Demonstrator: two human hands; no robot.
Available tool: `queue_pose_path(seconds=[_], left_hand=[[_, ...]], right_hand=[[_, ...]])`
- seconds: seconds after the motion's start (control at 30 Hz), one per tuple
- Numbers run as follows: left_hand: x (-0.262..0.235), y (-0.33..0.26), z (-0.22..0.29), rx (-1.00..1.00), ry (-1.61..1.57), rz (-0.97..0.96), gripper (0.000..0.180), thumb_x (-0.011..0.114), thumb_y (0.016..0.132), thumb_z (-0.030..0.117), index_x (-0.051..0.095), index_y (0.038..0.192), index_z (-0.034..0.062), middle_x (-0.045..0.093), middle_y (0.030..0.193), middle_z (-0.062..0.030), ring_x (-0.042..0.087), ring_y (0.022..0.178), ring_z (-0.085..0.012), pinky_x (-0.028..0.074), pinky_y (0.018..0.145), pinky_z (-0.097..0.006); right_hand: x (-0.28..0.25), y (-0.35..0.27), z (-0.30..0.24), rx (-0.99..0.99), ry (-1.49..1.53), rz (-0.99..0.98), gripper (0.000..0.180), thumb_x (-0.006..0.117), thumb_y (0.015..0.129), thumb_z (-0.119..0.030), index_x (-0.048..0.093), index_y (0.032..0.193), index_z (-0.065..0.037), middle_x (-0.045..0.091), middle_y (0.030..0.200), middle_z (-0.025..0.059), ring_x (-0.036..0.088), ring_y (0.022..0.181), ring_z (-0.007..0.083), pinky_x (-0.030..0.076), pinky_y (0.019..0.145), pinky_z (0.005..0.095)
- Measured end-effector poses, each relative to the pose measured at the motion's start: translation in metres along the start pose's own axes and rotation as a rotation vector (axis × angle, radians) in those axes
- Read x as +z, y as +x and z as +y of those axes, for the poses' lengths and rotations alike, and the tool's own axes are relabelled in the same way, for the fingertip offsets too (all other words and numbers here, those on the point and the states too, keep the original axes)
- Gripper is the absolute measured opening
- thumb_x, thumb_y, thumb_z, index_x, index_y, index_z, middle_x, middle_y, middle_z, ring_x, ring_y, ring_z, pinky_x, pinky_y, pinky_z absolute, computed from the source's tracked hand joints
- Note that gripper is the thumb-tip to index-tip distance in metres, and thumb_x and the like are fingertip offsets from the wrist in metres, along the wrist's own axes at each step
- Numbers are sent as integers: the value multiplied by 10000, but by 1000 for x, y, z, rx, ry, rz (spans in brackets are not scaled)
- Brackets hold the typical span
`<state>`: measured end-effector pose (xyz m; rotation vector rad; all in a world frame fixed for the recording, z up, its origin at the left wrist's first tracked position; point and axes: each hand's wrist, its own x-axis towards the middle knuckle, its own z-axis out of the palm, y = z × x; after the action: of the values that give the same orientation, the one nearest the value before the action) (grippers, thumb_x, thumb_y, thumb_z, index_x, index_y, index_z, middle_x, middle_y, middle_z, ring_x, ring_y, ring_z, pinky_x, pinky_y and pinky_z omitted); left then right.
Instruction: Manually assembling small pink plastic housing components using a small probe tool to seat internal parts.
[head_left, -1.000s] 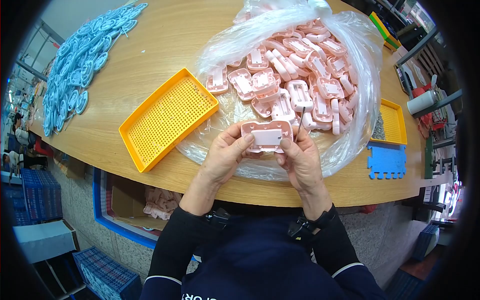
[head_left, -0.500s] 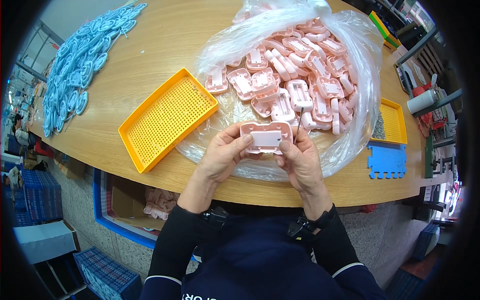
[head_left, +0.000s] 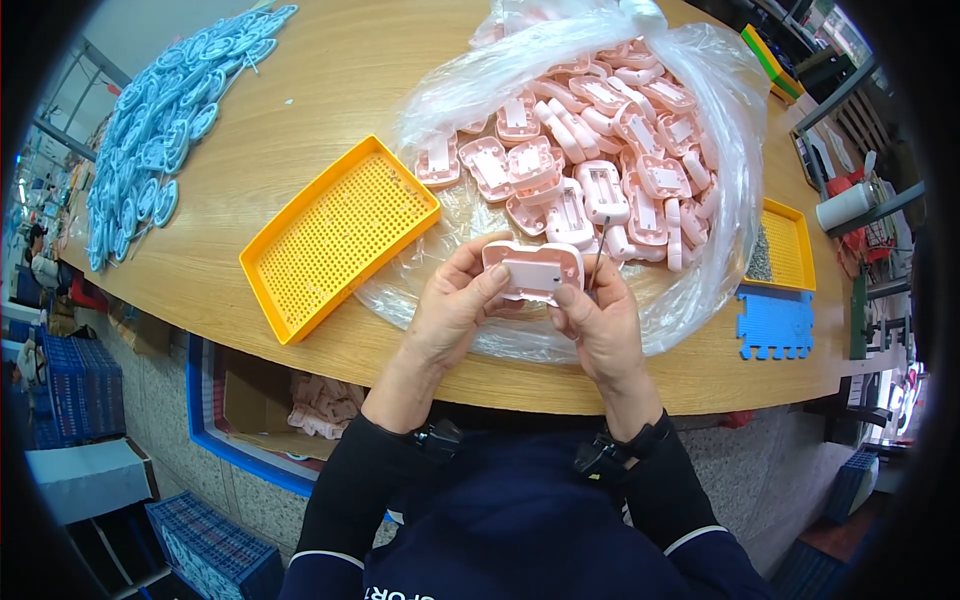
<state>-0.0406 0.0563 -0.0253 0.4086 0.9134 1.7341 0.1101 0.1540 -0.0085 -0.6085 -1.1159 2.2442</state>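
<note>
Between my two hands, above the table's front part, is a pale pink plastic housing (head_left: 534,274) with a flat rectangular panel in it. My left hand (head_left: 452,305) closes on its left end, thumb over the face. My right hand (head_left: 603,318) pinches the lower right corner with thumb and fingers. A thin dark metal rod (head_left: 601,248) also sticks up from the right hand's fingers; its kind is unclear. Just beyond lies a heap of similar pink housings (head_left: 640,130) on a clear plastic bag (head_left: 735,150), some showing slotted compartments.
To the left stands a yellow perforated tray (head_left: 340,240) with tiny bits in it. A pile of light blue plastic parts (head_left: 150,140) covers the far left. On the right are a yellow tray (head_left: 800,245) of small metal pieces and a blue foam mat (head_left: 775,322). A box (head_left: 262,400) sits below the table edge.
The pink housing has tilted a little in my hands, and its near edge shows differently. Both hands keep their hold in nearly the same place.
</note>
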Motion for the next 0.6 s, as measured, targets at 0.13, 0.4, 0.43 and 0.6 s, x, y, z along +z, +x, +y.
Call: queue_pose_path(seconds=[0.13, 0.4, 0.43, 0.6], left_hand=[[-6, -7, 2, -45, -164, 18, 433, 574, 965, 288, 467, 1300, 37, 594, 1186, -133, 621, 1042, -205, 552, 862, -362], [0, -12, 7, -90, -215, 24, 512, 293, 1035, 426, 432, 1350, 47, 544, 1299, -205, 567, 1169, -291, 488, 978, -433], [1, -12, 8, -117, -242, 52, 514, 270, 1039, 423, 440, 1344, 46, 543, 1301, -204, 566, 1168, -295, 488, 977, -435], [-5, -11, 7, -80, -346, 27, 487, 297, 1040, 372, 419, 1369, 34, 539, 1301, -189, 575, 1145, -282, 494, 967, -428]], right_hand=[[16, -4, -6, -558, -871, -62, 305, 730, 770, -15, 594, 1041, -44, 607, 1002, 63, 623, 798, 158, 509, 610, 275], [25, -3, 0, -866, -1248, -223, 403, 757, 702, -60, 612, 1077, -60, 592, 1040, 90, 646, 842, 271, 543, 673, 346], [28, -4, -2, -837, -1246, -261, 398, 751, 717, -68, 616, 1091, -58, 591, 1035, 89, 647, 843, 268, 542, 678, 348], [25, -3, -5, -722, -1190, -199, 345, 686, 794, -90, 621, 1129, -47, 597, 990, 99, 639, 811, 274, 532, 676, 366]])
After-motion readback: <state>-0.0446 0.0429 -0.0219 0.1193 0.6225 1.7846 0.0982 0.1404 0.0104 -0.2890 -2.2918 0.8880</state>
